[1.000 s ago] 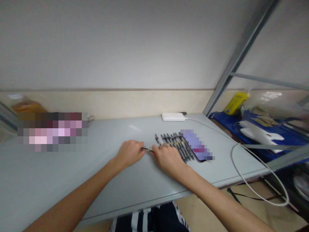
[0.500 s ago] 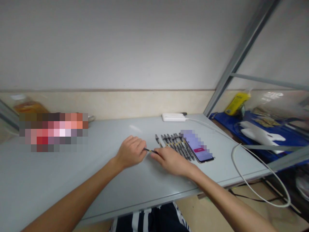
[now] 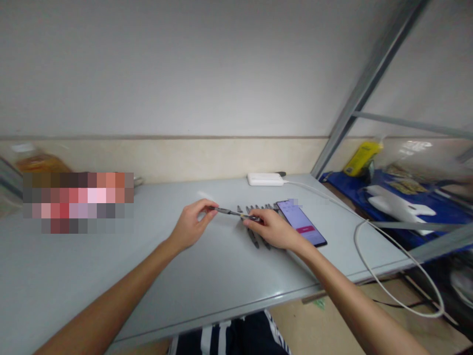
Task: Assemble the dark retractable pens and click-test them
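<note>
A dark pen (image 3: pixel 232 213) is held level a little above the grey table (image 3: pixel 111 276), one end in each hand. My left hand (image 3: pixel 190 226) pinches its left end between thumb and fingers. My right hand (image 3: pixel 271 228) grips its right end with curled fingers. Under and behind my right hand lies a row of several dark pens (image 3: pixel 258 222), partly hidden by the hand. A phone (image 3: pixel 301 223) with a lit screen lies just right of the row.
A white power bank (image 3: pixel 265 179) sits at the table's back edge, its white cable (image 3: pixel 388 256) looping off the right side. A metal frame post (image 3: pixel 365 88) and a cluttered blue shelf (image 3: pixel 391 197) stand on the right. A blurred patch (image 3: pixel 77 199) lies at left.
Both hands have lifted the pen off the table and moved it back and up; my right hand now covers part of the pen row.
</note>
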The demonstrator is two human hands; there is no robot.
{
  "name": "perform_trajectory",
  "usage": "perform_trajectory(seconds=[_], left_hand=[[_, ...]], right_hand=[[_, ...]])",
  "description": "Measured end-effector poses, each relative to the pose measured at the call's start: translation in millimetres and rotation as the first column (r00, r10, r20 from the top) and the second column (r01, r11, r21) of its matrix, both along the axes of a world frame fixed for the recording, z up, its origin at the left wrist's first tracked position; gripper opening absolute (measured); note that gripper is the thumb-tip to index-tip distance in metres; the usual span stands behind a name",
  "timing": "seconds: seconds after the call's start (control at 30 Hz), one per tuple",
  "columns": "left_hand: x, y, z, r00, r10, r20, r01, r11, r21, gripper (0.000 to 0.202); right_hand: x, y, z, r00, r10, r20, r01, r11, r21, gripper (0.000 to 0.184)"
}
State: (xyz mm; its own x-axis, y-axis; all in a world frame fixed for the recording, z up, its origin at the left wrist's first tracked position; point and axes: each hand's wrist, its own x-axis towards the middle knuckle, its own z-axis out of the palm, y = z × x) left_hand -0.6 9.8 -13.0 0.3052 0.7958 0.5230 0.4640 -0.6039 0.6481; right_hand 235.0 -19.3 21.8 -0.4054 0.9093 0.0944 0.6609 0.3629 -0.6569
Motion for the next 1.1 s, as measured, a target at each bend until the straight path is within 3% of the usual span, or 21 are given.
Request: perform_trajectory(seconds=[0.13,0.23,0.43,0.57,0.67,0.77,0.83,0.9,1.1], left_hand=[[-0.5,2.0,-1.8,0.978,0.031,0.208,0.018,0.973,-0.23,0.027],[-0.2,1.7,-0.2,0.96,0.056,0.275,0.036,0.947,-0.318,0.03],[-1.1,1.7,0.7,0.974,0.069,0.215,-0.005,0.958,-0.286,0.03],[-1.4,2.7,0.2,0.965,0.101,0.244,-0.026,0.955,-0.295,0.028],[-0.9,2.8,1.7,0.957,0.122,0.261,-0.041,0.954,-0.297,0.028],[-0.1,2.6,3.0,0.953,0.135,0.27,-0.054,0.955,-0.29,0.029],[0.3,2.4,3.2,0.954,0.138,0.268,-0.057,0.956,-0.289,0.029],[0.3,2.3,3.0,0.954,0.14,0.264,-0.061,0.956,-0.287,0.03],[-1.0,3.1,1.3,0.954,0.138,0.267,-0.057,0.955,-0.289,0.03]], right_hand=[[2.0,5.6,-1.3,0.98,-0.047,-0.194,0.023,0.992,-0.127,0.042],[2.4,8.0,-2.8,0.958,-0.058,-0.279,0.019,0.99,-0.139,0.036],[0.9,8.2,-4.3,0.931,-0.04,-0.362,0.036,0.999,-0.018,0.019],[-1.0,8.3,-6.1,0.867,-0.152,-0.475,0.083,0.983,-0.163,0.028],[-0.9,8.7,-6.2,0.871,-0.241,-0.428,0.125,0.951,-0.282,0.035],[0.3,8.9,-6.5,0.894,-0.234,-0.383,0.128,0.951,-0.282,0.035],[0.6,8.9,-6.9,0.879,-0.218,-0.423,0.126,0.964,-0.234,0.026],[0.4,9.0,-7.2,0.863,-0.212,-0.458,0.127,0.97,-0.208,0.031],[-2.6,9.6,-8.7,0.884,-0.21,-0.417,0.097,0.956,-0.276,0.037]])
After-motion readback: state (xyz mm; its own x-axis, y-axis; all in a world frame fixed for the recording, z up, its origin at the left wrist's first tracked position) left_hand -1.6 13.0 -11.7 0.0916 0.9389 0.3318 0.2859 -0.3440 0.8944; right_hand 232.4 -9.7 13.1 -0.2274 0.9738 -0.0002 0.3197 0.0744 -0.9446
